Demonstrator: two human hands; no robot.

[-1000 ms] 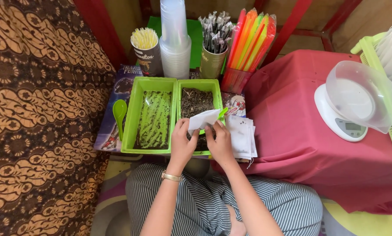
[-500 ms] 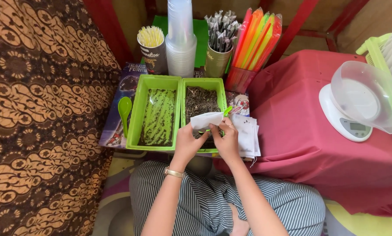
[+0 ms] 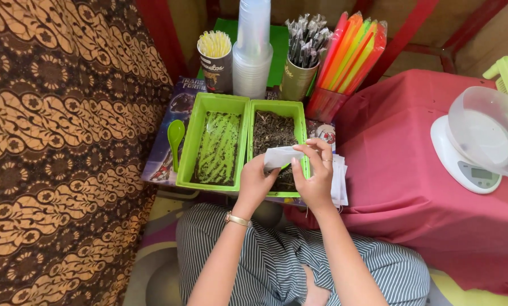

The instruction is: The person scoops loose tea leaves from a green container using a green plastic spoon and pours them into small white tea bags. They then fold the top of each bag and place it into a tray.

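Observation:
My left hand (image 3: 256, 182) and my right hand (image 3: 314, 175) both grip a small white paper bag (image 3: 281, 156) over the near end of the right green tray (image 3: 304, 122), which holds dark crumbly material. A green spoon handle shows between my right fingers, its bowl hidden. Beside it on the left lies a second green tray (image 3: 187, 153) with a thin layer of dark grains.
Another green spoon (image 3: 176, 136) lies left of the trays. Behind them stand a cup of yellow sticks (image 3: 215, 54), a stack of clear cups (image 3: 253, 48), a cup of dark packets (image 3: 302, 54) and coloured tubes (image 3: 350, 54). A white scale with a clear bowl (image 3: 481, 141) sits on the red cloth. White papers (image 3: 340, 181) lie under my right hand.
My hands have stayed over the right tray with the white bag, shifting a little. The view has dipped and moved closer.

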